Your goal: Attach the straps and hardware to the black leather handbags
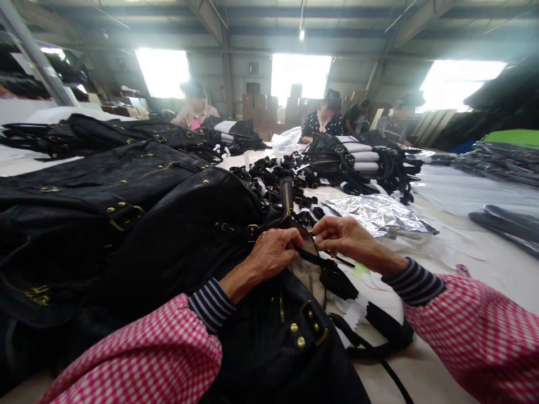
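Observation:
A black bag with brass studs and buckles lies in front of me, its mouth partly spread so that a greyish-brown lining shows. My left hand is closed on the near edge of that mouth, where a thin black strap runs from the fingers. On the opposite edge, my right hand pinches the bag between thumb and fingers; the exact bit held is hidden. A brass zipper end sticks up beyond the hands. Black straps partly wrapped in white paper hang at the bag's right side.
More black bags are heaped at my left. Ahead lie small black buckled straps and a stack of bags with white-wrapped handles. Silvery plastic film rests right of centre. Several people sit across the table.

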`<act>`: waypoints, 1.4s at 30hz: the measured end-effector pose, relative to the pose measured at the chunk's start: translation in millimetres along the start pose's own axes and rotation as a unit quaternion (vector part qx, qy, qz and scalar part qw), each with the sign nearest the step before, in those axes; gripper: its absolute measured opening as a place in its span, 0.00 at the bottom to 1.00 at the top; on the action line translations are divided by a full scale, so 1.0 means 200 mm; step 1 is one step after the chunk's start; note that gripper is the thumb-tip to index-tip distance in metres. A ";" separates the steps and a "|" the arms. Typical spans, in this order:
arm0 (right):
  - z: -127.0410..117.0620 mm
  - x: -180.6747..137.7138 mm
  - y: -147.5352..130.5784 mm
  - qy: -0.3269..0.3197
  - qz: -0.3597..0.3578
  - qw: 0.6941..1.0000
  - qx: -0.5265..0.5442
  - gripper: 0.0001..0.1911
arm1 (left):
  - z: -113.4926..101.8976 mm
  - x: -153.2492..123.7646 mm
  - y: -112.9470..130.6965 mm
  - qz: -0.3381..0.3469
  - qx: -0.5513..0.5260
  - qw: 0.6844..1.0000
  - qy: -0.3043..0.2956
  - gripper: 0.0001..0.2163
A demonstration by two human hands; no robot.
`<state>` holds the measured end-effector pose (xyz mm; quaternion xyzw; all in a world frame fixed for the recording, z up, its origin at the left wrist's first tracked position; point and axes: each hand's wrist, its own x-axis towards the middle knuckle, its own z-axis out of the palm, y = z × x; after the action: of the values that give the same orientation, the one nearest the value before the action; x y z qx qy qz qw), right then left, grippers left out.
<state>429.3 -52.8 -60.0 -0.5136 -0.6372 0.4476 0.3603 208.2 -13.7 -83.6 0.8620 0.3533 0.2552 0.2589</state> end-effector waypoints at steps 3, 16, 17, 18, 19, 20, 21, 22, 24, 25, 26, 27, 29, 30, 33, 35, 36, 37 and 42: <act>0.04 -0.01 0.00 0.001 -0.008 1.000 -0.011 0.08 | -0.02 0.01 -0.01 -0.024 -0.110 0.994 0.002 0.06; 0.17 0.07 0.02 0.025 -0.051 0.995 0.082 0.14 | -0.02 0.02 0.01 -0.080 -0.392 0.916 0.031 0.09; 0.19 0.07 0.02 0.014 -0.055 0.995 0.087 0.15 | -0.02 0.02 0.01 -0.080 -0.392 0.916 0.030 0.09; 0.21 0.08 0.02 0.009 -0.055 0.994 0.089 0.15 | -0.02 0.02 0.01 -0.080 -0.389 0.917 0.031 0.09; 0.22 0.08 0.02 0.007 -0.052 0.995 0.089 0.15 | -0.02 0.02 0.01 -0.080 -0.385 0.919 0.034 0.10; 0.24 0.07 0.02 0.008 -0.047 0.995 0.089 0.15 | -0.02 0.02 0.01 -0.080 -0.382 0.920 0.036 0.11; 0.24 0.07 0.02 0.010 -0.042 0.995 0.091 0.15 | -0.02 0.02 0.00 -0.081 -0.383 0.920 0.037 0.12; 0.25 0.07 0.03 0.014 -0.037 0.995 0.094 0.15 | -0.03 0.02 0.00 -0.081 -0.385 0.919 0.037 0.13; 0.24 0.06 0.04 0.024 -0.030 0.994 0.100 0.15 | -0.03 0.02 -0.01 -0.080 -0.389 0.917 0.036 0.13; 0.23 0.05 0.05 0.029 -0.028 0.994 0.105 0.15 | -0.03 0.01 -0.01 -0.078 -0.393 0.915 0.035 0.13; 0.22 0.05 0.06 0.032 -0.027 0.993 0.111 0.14 | -0.03 0.01 -0.01 -0.075 -0.398 0.914 0.035 0.12; 0.22 0.04 0.06 0.033 -0.025 0.992 0.119 0.14 | -0.03 0.01 -0.01 -0.073 -0.402 0.912 0.035 0.12; 0.21 0.04 0.08 0.031 -0.026 0.990 0.138 0.14 | -0.03 0.01 -0.01 -0.069 -0.411 0.908 0.033 0.12; 0.20 0.04 0.09 0.028 -0.027 0.989 0.145 0.14 | -0.03 0.01 -0.01 -0.069 -0.416 0.906 0.032 0.12; 0.20 0.04 0.09 0.022 -0.034 0.987 0.153 0.13 | -0.02 0.00 -0.01 -0.071 -0.417 0.905 0.034 0.13; 0.20 0.04 0.09 0.019 -0.034 0.989 0.142 0.13 | -0.02 0.00 -0.01 -0.077 -0.406 0.910 0.039 0.13; 0.20 0.03 0.08 0.017 -0.033 0.990 0.134 0.13 | -0.02 0.00 -0.01 -0.080 -0.397 0.913 0.043 0.13; 0.20 0.03 0.07 0.014 -0.033 0.991 0.126 0.13 | -0.02 0.00 -0.01 -0.082 -0.391 0.916 0.047 0.13; 0.21 0.00 0.04 0.026 -0.031 0.993 0.111 0.13 | -0.01 0.01 -0.02 -0.084 -0.394 0.913 0.066 0.13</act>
<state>392.8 -59.8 -81.9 -0.4622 -0.5897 0.4906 0.4449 205.9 -10.3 -83.5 0.6384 0.3112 0.4075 0.5741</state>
